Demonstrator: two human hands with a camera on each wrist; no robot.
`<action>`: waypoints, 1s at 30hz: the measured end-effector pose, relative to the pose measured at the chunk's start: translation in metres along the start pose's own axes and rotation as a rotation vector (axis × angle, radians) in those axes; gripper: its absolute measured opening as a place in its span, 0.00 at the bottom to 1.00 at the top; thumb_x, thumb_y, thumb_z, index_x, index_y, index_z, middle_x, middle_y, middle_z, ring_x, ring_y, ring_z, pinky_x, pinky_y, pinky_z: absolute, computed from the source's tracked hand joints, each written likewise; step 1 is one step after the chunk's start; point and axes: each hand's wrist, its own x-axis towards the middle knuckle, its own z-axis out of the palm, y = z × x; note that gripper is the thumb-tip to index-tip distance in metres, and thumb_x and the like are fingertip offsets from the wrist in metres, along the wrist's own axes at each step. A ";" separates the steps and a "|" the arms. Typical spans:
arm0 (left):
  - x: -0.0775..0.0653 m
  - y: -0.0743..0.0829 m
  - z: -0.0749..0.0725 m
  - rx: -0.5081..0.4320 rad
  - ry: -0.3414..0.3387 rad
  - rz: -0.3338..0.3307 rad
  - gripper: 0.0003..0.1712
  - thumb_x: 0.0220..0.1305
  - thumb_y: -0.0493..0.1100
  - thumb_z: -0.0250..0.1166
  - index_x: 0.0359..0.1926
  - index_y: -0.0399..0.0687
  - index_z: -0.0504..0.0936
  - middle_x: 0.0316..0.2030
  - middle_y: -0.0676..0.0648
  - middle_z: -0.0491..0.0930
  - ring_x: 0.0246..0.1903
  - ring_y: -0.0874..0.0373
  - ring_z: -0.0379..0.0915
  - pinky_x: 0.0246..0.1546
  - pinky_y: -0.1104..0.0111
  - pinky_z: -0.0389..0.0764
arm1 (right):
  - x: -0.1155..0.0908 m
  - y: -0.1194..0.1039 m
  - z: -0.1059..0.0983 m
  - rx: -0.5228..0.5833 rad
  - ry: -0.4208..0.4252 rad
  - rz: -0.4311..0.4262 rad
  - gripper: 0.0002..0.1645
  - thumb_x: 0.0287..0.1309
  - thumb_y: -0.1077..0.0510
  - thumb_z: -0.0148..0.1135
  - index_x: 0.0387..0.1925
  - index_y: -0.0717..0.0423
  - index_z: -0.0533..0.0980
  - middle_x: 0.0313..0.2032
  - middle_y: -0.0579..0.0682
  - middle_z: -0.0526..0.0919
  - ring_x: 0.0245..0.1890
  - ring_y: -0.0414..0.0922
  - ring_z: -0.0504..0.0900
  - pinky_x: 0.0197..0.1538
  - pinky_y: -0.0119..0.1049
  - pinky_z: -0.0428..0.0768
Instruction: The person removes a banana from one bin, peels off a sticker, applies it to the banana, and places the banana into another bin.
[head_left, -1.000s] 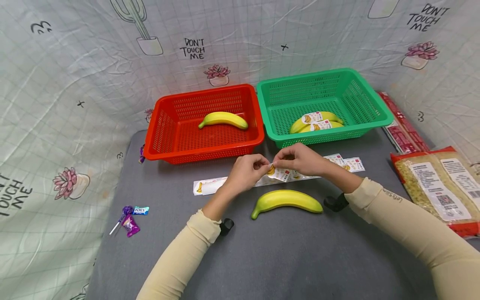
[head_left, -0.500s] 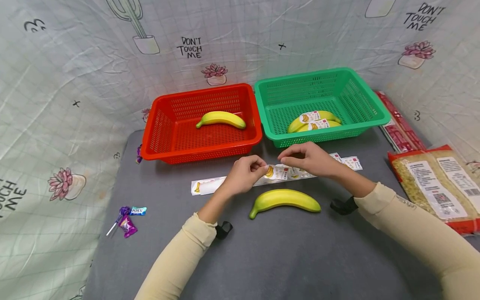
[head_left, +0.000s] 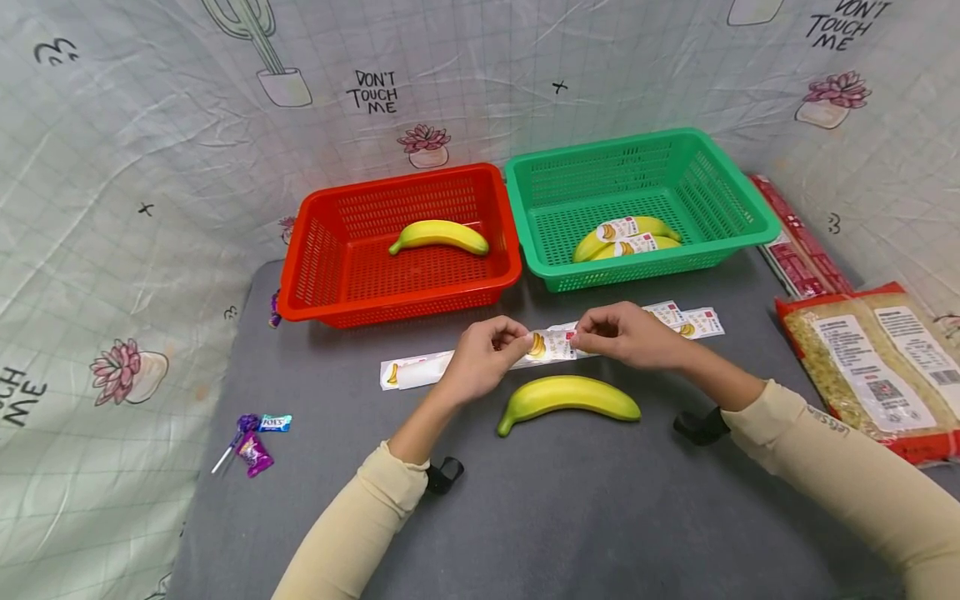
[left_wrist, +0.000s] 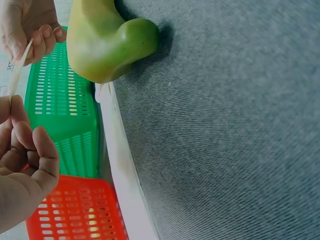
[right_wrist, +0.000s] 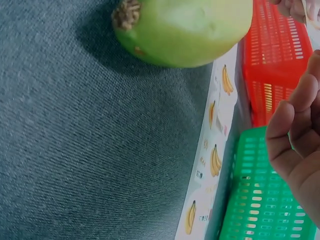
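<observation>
A white sticker printed with bananas (head_left: 553, 344) is stretched between my hands. My left hand (head_left: 483, 357) pinches its left end between thumb and fingertip; my right hand (head_left: 632, 335) pinches the right end. In the left wrist view the sticker (left_wrist: 20, 72) appears edge-on, clear of the table. Just in front of the hands a yellow banana (head_left: 570, 395) with a greenish stem lies on the grey table. Behind and beneath the hands runs a strip of label backing (head_left: 427, 372), and its printed labels (right_wrist: 215, 160) show in the right wrist view.
A red basket (head_left: 405, 302) with one banana (head_left: 441, 237) stands behind on the left. The green basket (head_left: 645, 265) beside it holds labelled bananas (head_left: 660, 227). Candies (head_left: 255, 454) lie at left, a bag of grain (head_left: 870, 367) and red packets (head_left: 802, 242) at right.
My right hand let go of the sticker's left corner, moved right and now pinches its right end. The left hand keeps its pinch, and the sticker is now pulled flat.
</observation>
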 end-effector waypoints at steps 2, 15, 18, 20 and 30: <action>-0.001 -0.001 0.001 -0.009 0.003 -0.009 0.08 0.68 0.42 0.67 0.41 0.41 0.86 0.28 0.48 0.79 0.28 0.63 0.70 0.30 0.73 0.71 | -0.001 -0.001 0.002 -0.009 0.002 0.014 0.07 0.69 0.57 0.63 0.35 0.54 0.82 0.28 0.51 0.79 0.24 0.36 0.69 0.30 0.31 0.69; -0.026 -0.002 0.023 0.258 -0.014 0.154 0.04 0.68 0.40 0.67 0.42 0.48 0.81 0.30 0.51 0.83 0.30 0.62 0.73 0.35 0.72 0.71 | -0.025 0.000 0.022 -0.090 -0.010 0.081 0.10 0.68 0.55 0.65 0.29 0.50 0.81 0.21 0.41 0.74 0.20 0.34 0.69 0.27 0.29 0.68; -0.031 -0.002 0.030 0.374 -0.015 0.210 0.02 0.69 0.41 0.66 0.41 0.51 0.84 0.30 0.53 0.83 0.33 0.60 0.73 0.37 0.70 0.72 | -0.032 0.000 0.027 -0.139 0.003 0.085 0.11 0.67 0.55 0.65 0.27 0.49 0.79 0.20 0.39 0.74 0.19 0.34 0.68 0.27 0.29 0.68; -0.033 -0.003 0.034 0.423 -0.008 0.224 0.02 0.69 0.41 0.66 0.40 0.52 0.85 0.30 0.54 0.83 0.33 0.59 0.73 0.37 0.68 0.72 | -0.035 0.000 0.030 -0.176 0.020 0.084 0.11 0.66 0.54 0.66 0.26 0.48 0.79 0.19 0.39 0.74 0.20 0.34 0.68 0.28 0.29 0.68; -0.034 -0.005 0.041 0.545 -0.004 0.188 0.04 0.68 0.43 0.66 0.42 0.51 0.86 0.31 0.52 0.79 0.35 0.54 0.74 0.35 0.64 0.75 | -0.034 0.002 0.039 -0.258 0.078 0.105 0.12 0.65 0.53 0.66 0.25 0.47 0.78 0.18 0.38 0.73 0.20 0.34 0.69 0.30 0.30 0.68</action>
